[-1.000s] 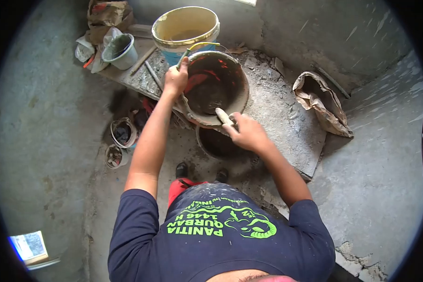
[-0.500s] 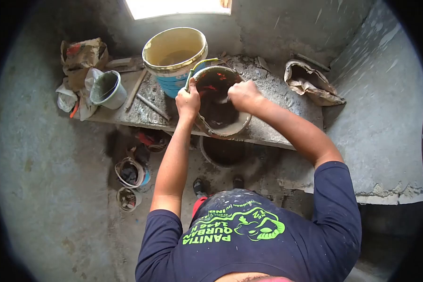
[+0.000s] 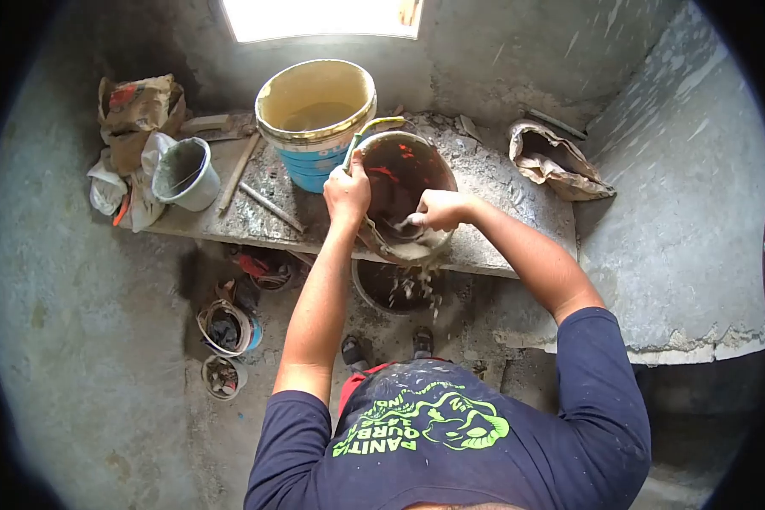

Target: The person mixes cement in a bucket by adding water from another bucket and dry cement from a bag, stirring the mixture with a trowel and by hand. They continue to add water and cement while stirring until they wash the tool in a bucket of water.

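A dark, mortar-smeared bucket (image 3: 429, 166) leans toward me at the edge of the ledge, its mouth facing up at the camera. My left hand (image 3: 348, 194) is closed on its left rim, beside the yellow-green handle. Inside the mouth, my right hand (image 3: 446, 210) grips a small tool with a pale handle (image 3: 410, 222); its working end is hidden in the bucket. Grey wet mix (image 3: 416, 249) coats the near lip. Bits of mix (image 3: 434, 297) drop past the ledge, over a round tub (image 3: 364, 296) on the floor.
Behind the bucket stands a large blue-and-cream pail (image 3: 302, 161). A smaller white bucket (image 3: 197, 189), paper sacks (image 3: 140, 119) and wooden sticks (image 3: 270, 206) lie to the left. An open paper bag (image 3: 561, 166) sits right. Small pails (image 3: 229, 327) stand on the floor below.
The bucket is tilted more toward me, and bits of mix now fall from its near lip. My right hand has moved down and nearer that lip with the tool.
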### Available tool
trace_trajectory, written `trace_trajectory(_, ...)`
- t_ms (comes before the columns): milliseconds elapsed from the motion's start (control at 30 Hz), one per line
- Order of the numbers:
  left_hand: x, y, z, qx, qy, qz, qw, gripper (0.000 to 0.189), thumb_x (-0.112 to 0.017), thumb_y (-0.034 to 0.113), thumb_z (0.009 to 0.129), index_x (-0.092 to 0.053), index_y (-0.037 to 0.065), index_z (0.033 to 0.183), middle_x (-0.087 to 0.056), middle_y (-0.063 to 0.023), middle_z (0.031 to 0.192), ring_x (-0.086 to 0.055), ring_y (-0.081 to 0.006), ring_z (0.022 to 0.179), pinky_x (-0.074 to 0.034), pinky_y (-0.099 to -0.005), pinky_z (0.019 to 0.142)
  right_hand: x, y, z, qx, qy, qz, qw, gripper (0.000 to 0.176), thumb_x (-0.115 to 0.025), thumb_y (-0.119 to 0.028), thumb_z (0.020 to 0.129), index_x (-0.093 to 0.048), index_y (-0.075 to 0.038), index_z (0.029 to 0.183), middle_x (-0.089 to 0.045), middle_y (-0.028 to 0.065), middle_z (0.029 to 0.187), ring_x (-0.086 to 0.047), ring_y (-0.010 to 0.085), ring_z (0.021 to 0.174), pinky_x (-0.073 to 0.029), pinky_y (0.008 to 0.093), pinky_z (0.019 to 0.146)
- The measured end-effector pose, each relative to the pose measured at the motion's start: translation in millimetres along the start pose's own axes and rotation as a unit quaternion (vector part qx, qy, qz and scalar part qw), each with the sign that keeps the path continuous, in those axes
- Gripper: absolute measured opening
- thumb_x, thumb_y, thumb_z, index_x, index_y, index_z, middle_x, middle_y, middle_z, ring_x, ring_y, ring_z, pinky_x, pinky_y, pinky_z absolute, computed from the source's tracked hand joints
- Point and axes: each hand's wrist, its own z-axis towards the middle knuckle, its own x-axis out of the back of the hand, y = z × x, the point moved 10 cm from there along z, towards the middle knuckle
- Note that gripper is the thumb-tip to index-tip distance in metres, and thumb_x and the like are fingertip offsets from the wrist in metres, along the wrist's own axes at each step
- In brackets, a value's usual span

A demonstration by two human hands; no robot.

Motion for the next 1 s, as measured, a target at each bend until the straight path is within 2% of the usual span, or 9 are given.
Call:
trace_trajectory(33, 1, 0, -1, 0.003, 0.007, 0.003, 1.000, 0.069, -0.050, 0.058, 0.101, -0.072, -0.007, 0.101, -0.070, -0.0342, 0.096, -0.067, -0.0498, 0.101, -0.052, -0.0528, 0.089, -7, 3, -1, 0.021, -0.025, 0.111, 0.993, 0.044, -0.069, -0.040, 0.095, -0.066, -0.002, 0.072, -0.054, 0.0007, 0.059, -0.047, 0.0115, 0.048, -0.040, 0.0317, 0.046)
trace_trajectory(233, 1, -1, 12, -0.022, 0.028, 0.013, 0.999, 0.070, -0.052, 0.059, 0.100, -0.073, -0.008, 0.097, -0.070, -0.0341, 0.095, -0.067, -0.0496, 0.101, -0.052, -0.0515, 0.090, -11, -2, -5, -0.023, 0.075, 0.398, 0.914, 0.044, -0.072, -0.048, 0.092, -0.066, -0.008, 0.074, -0.055, 0.0027, 0.063, -0.044, 0.0113, 0.049, -0.030, 0.0316, 0.044)
trace_trajectory(333, 7, 7, 6, -0.009, 0.018, 0.012, 1.000, 0.074, -0.051, 0.061, 0.099, -0.071, -0.010, 0.094, -0.069, -0.0353, 0.093, -0.067, -0.0499, 0.101, -0.052, -0.0514, 0.089, 30, 40, 16, 0.053, 0.253, 0.202, 0.945, 0.039, -0.073, -0.040, 0.089, -0.072, -0.002, 0.087, -0.070, 0.0086, 0.076, -0.059, 0.0146, 0.062, -0.049, 0.0351, 0.060)
trace_trajectory(400, 9, -4, 10, -0.035, 0.050, 0.030, 0.998, 0.071, -0.049, 0.060, 0.100, -0.072, -0.007, 0.095, -0.071, -0.0325, 0.094, -0.068, -0.0487, 0.100, -0.052, -0.0507, 0.087, 55, 36, -14, 0.032, 0.322, 0.003, 0.946, 0.026, -0.068, -0.028, 0.085, -0.077, -0.008, 0.099, -0.075, 0.0184, 0.092, -0.073, 0.0347, 0.085, -0.057, 0.0453, 0.077)
trace_trajectory(467, 9, 3, 2, -0.023, 0.009, 0.006, 1.000, 0.070, -0.048, 0.058, 0.101, -0.073, -0.006, 0.096, -0.071, -0.0322, 0.093, -0.069, -0.0486, 0.100, -0.052, -0.0504, 0.088, 61, 31, -35, 0.005, 0.333, -0.159, 0.929, 0.027, -0.065, -0.025, 0.088, -0.074, -0.013, 0.109, -0.075, 0.0174, 0.102, -0.072, 0.0379, 0.097, -0.058, 0.0498, 0.086)
trace_trajectory(667, 6, 12, -4, -0.018, 0.014, 0.047, 0.999, 0.056, -0.052, 0.054, 0.102, -0.076, 0.003, 0.106, -0.073, -0.0274, 0.093, -0.072, -0.0434, 0.093, -0.057, -0.0463, 0.081, 31, -13, -41, 0.028, 0.250, -0.308, 0.917, 0.025, -0.066, -0.017, 0.084, -0.074, -0.005, 0.104, -0.075, 0.0199, 0.100, -0.073, 0.0366, 0.098, -0.059, 0.0476, 0.083)
trace_trajectory(733, 9, 18, -9, -0.043, 0.031, 0.029, 0.998, 0.060, -0.051, 0.054, 0.102, -0.076, -0.001, 0.102, -0.072, -0.0276, 0.090, -0.072, -0.0444, 0.088, -0.056, -0.0484, 0.076, 13, -18, -31, -0.012, 0.112, -0.279, 0.954, 0.025, -0.066, -0.014, 0.081, -0.074, 0.000, 0.100, -0.075, 0.0205, 0.099, -0.074, 0.0362, 0.097, -0.060, 0.0470, 0.084)
trace_trajectory(900, 5, 4, -4, -0.024, 0.015, 0.028, 0.999, 0.067, -0.048, 0.056, 0.102, -0.073, -0.006, 0.098, -0.071, -0.0324, 0.093, -0.068, -0.0487, 0.100, -0.052, -0.0508, 0.088, 8, -14, -9, 0.013, 0.080, -0.119, 0.990, 0.031, -0.061, -0.023, 0.086, -0.074, 0.005, 0.093, -0.072, 0.0276, 0.092, -0.072, 0.0415, 0.090, -0.058, 0.0457, 0.080)
trace_trajectory(1000, 9, 11, -10, -0.026, 0.018, 0.022, 0.999, 0.067, -0.049, 0.056, 0.101, -0.073, -0.007, 0.098, -0.070, -0.0333, 0.094, -0.068, -0.0488, 0.102, -0.052, -0.0511, 0.089, 1, 10, -13, 0.001, 0.006, 0.213, 0.977, 0.035, -0.068, -0.039, 0.094, -0.078, -0.006, 0.087, -0.060, 0.0056, 0.063, -0.049, 0.0146, 0.047, -0.040, 0.0319, 0.045)
